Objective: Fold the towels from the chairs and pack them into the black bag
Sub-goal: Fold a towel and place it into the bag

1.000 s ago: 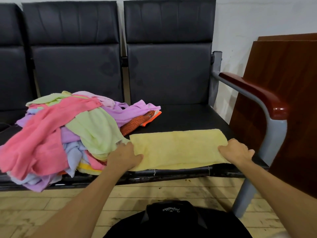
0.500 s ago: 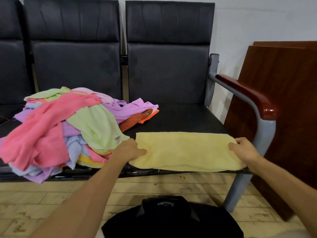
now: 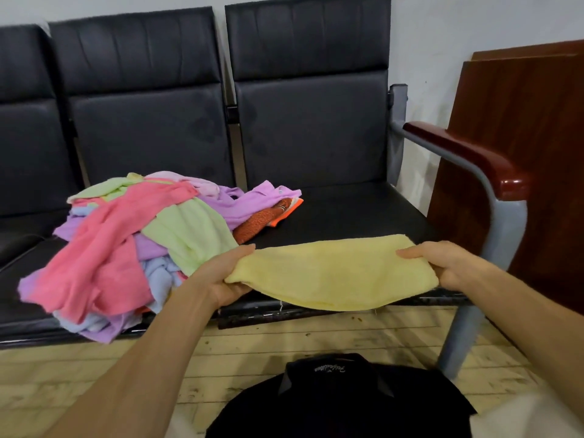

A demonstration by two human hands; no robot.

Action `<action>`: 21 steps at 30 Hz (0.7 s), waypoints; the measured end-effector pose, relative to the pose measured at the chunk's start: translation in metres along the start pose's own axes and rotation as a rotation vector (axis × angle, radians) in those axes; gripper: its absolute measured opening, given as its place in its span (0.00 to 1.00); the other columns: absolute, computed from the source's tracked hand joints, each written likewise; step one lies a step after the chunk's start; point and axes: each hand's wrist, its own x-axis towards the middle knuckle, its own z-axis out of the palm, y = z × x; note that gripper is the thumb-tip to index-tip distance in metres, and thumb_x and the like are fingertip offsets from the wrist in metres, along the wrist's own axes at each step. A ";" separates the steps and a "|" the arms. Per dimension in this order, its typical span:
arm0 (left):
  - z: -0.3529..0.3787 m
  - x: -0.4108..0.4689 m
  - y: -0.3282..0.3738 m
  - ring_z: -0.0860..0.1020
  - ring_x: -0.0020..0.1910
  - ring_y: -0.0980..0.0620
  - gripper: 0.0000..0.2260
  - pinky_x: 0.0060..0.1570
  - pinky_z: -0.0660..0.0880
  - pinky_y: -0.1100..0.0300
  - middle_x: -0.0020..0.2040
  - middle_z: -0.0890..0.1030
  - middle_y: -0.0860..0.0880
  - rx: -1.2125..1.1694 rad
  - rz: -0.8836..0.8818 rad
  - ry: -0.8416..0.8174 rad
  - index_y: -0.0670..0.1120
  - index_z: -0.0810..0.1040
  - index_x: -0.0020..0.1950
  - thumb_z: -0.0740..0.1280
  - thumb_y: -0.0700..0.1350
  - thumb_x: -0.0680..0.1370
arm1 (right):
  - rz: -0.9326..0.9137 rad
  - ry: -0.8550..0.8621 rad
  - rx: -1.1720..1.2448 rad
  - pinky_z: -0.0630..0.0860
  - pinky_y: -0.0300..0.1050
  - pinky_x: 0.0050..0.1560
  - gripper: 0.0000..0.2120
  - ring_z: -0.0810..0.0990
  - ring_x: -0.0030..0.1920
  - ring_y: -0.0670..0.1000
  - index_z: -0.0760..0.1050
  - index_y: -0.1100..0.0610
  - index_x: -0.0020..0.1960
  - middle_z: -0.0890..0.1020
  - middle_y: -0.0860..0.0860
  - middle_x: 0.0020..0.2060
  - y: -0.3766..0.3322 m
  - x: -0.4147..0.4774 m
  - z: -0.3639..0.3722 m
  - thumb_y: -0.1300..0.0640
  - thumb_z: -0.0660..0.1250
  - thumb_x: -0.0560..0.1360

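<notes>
Both hands, left [image 3: 225,279] and right [image 3: 442,267], grasp opposite ends of a folded pale-yellow terry towel [image 3: 331,275] above the black padded chair seat [image 3: 354,213].

black bag [image 3: 335,406], white cursive brand script near its top edge — upside down, too blurred to read
</notes>
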 end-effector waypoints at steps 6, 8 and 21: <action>0.016 0.000 -0.003 0.72 0.27 0.52 0.02 0.24 0.67 0.62 0.34 0.74 0.44 0.190 0.199 0.092 0.41 0.71 0.48 0.62 0.40 0.79 | -0.030 -0.032 0.041 0.79 0.54 0.44 0.27 0.80 0.52 0.60 0.67 0.59 0.70 0.79 0.59 0.56 0.001 0.005 0.010 0.55 0.71 0.75; 0.032 -0.003 -0.002 0.68 0.21 0.54 0.03 0.18 0.61 0.64 0.32 0.72 0.44 0.216 0.217 0.064 0.41 0.68 0.49 0.60 0.39 0.80 | -0.043 -0.019 -0.035 0.78 0.57 0.52 0.26 0.79 0.53 0.60 0.66 0.58 0.70 0.78 0.59 0.57 0.003 0.006 0.009 0.53 0.70 0.75; 0.191 0.014 -0.051 0.69 0.29 0.52 0.06 0.23 0.65 0.62 0.33 0.70 0.46 0.642 0.215 -0.127 0.45 0.71 0.43 0.58 0.41 0.80 | -0.023 -0.120 0.206 0.76 0.47 0.38 0.15 0.79 0.35 0.52 0.75 0.60 0.46 0.79 0.54 0.33 0.010 0.007 -0.004 0.53 0.57 0.83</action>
